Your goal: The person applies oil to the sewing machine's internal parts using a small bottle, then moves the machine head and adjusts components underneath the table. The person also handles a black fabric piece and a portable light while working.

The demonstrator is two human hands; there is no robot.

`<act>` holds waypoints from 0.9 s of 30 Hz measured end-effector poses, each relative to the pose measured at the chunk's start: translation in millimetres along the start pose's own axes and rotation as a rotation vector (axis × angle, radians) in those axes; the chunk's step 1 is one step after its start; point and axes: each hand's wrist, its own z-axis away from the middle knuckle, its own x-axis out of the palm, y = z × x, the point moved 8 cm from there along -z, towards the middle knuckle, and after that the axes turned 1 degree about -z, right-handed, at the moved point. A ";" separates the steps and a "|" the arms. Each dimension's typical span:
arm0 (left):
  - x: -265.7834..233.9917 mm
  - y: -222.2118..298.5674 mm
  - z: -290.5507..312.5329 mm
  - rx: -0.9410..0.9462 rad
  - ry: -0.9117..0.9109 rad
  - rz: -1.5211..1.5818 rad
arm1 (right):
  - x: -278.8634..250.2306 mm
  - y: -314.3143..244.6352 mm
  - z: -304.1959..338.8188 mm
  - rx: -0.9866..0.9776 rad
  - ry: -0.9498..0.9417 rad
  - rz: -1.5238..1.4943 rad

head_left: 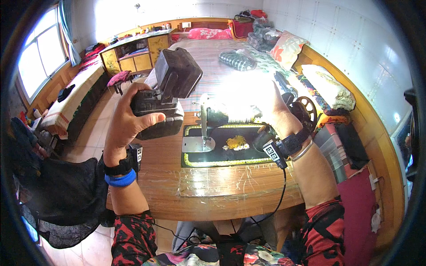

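Observation:
My left hand (119,116) is closed around a dusty black two-part plastic device (179,73), raised over the left of the wooden sewing table (226,179). Its upper block tilts away from the lower one; I cannot make out its exact kind. My right hand (280,110) is up beside a very bright white glare (248,95), which washes out its fingers and anything in them. Below and between my hands stands a sewing machine, its needle post (204,122) above a metal plate (198,144). The glare covers much of the machine's arm. Its handwheel (307,111) shows at the right.
Clear film with creases covers the table's near edge. A bed (204,48) with a clear-wrapped bundle (237,60) lies beyond. Black cloth (66,190) hangs at the left. Cushions (328,86) line the right wall. A black cable (283,190) hangs from my right wrist.

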 end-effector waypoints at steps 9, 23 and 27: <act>4.1 4.1 1.2 -0.030 -0.035 0.018 | -4.2 10.1 2.8 0.135 0.137 -0.184; -2.4 4.0 3.0 0.112 -0.073 0.106 | 80.6 -60.2 18.4 -0.336 -0.102 0.449; -5.1 4.3 4.0 0.146 -0.076 0.126 | 108.4 -78.5 15.8 -0.524 -0.160 0.828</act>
